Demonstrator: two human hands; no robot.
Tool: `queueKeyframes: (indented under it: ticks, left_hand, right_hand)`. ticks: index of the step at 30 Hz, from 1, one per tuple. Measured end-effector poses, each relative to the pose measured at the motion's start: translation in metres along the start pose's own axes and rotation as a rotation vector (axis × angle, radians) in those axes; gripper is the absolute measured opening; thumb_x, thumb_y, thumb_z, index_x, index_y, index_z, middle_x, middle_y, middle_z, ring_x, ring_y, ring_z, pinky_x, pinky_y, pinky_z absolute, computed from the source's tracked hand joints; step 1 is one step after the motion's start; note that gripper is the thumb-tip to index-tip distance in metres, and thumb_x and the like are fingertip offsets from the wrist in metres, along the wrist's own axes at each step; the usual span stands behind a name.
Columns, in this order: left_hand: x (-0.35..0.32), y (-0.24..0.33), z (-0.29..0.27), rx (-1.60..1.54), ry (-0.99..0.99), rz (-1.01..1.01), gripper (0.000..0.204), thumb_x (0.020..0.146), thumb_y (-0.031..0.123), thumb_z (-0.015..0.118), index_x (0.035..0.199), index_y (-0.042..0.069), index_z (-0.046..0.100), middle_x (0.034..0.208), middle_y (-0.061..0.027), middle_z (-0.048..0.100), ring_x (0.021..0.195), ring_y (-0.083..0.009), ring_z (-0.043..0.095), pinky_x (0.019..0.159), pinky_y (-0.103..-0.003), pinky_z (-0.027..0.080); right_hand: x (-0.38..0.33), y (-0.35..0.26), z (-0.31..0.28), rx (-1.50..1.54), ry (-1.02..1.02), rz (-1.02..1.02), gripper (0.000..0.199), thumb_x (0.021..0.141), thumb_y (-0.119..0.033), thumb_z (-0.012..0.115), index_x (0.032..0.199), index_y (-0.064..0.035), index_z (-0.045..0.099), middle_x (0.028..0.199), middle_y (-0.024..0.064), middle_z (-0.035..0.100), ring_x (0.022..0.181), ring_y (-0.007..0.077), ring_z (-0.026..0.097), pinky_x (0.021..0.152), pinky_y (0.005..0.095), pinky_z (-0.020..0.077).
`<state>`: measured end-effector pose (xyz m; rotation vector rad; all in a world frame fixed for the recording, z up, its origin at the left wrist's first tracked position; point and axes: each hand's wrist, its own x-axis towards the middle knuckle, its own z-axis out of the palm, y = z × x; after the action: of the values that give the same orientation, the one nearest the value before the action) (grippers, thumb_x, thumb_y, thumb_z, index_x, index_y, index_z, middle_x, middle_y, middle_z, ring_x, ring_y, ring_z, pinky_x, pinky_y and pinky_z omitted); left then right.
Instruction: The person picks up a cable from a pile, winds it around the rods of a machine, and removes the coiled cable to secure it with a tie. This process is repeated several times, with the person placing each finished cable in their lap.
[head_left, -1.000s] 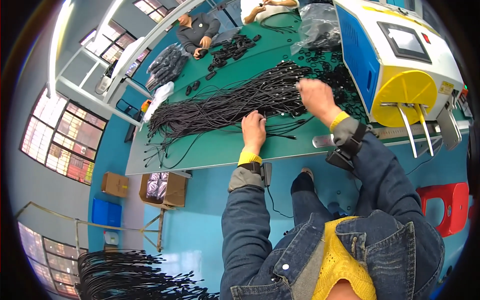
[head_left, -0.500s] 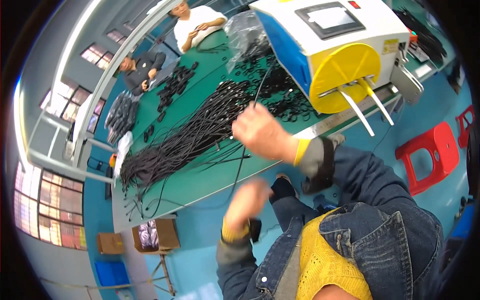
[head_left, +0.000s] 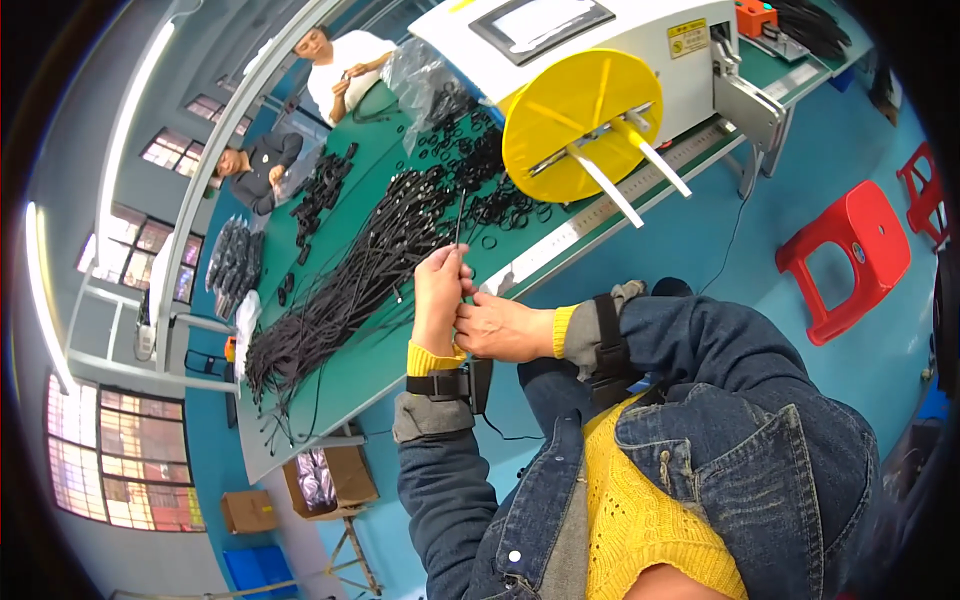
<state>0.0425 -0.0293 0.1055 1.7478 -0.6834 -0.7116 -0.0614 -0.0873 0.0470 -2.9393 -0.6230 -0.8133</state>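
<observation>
My left hand [head_left: 437,297] and my right hand [head_left: 508,327] meet just in front of the table's near edge. Between the left fingers and thumb I pinch a thin black cable [head_left: 461,218], one end of which points up and away. My right hand is closed, fingertips against the left hand; whatever it grips is hidden. Behind my hands lies a long heap of black cables [head_left: 350,275], stretching along the green table [head_left: 300,428]. Small black rings [head_left: 488,242] are scattered beyond, close to the machine.
A white machine [head_left: 640,70] with a yellow disc [head_left: 545,125] and two protruding rods stands on the right. Two people sit across the table. Red stools [head_left: 860,255] stand on the floor at right; an open carton [head_left: 350,478] is below the table's left end.
My hands have come together from apart; the left moved up and the right moved down and toward it. The long dangling cable is no longer stretched between them. The view has shifted.
</observation>
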Motion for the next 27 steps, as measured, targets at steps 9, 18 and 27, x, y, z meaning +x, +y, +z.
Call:
queueKeyframes:
  ticks: [9,18,27]
  left_hand:
    - [-0.059,0.025,0.011,0.119,-0.099,-0.001,0.02,0.091,0.013,0.045,0.096,-0.001,0.058,0.056,0.0065,0.042,0.045,-0.0017,0.034,0.04,-0.016,0.024]
    - [-0.154,0.061,0.09,-0.17,-0.445,0.061,0.019,0.087,0.006,0.05,0.101,-0.003,0.059,0.065,0.0018,0.051,0.052,-0.0035,0.041,0.046,-0.017,0.032]
    - [-0.028,0.067,0.153,0.076,0.159,0.663,0.013,0.083,0.004,0.059,0.094,-0.003,0.063,0.073,-0.0001,0.054,0.061,-0.0043,0.046,0.054,-0.018,0.038]
  right_hand:
    - [-0.034,0.047,-0.065,-0.014,0.359,0.29,0.024,0.069,-0.014,0.053,0.09,-0.0021,0.053,0.089,0.0127,0.055,0.089,0.0265,0.055,0.069,0.0324,0.0453]
    - [-0.145,0.014,-0.162,-0.028,0.596,0.206,0.031,0.07,-0.008,0.059,0.099,0.0028,0.057,0.094,0.0171,0.061,0.084,0.0311,0.062,0.071,0.0359,0.0528]
    - [-0.176,0.109,-0.146,-0.09,0.67,0.743,0.013,0.079,-0.01,0.06,0.088,-0.0018,0.058,0.08,0.0142,0.062,0.067,0.0315,0.06,0.058,0.0348,0.0501]
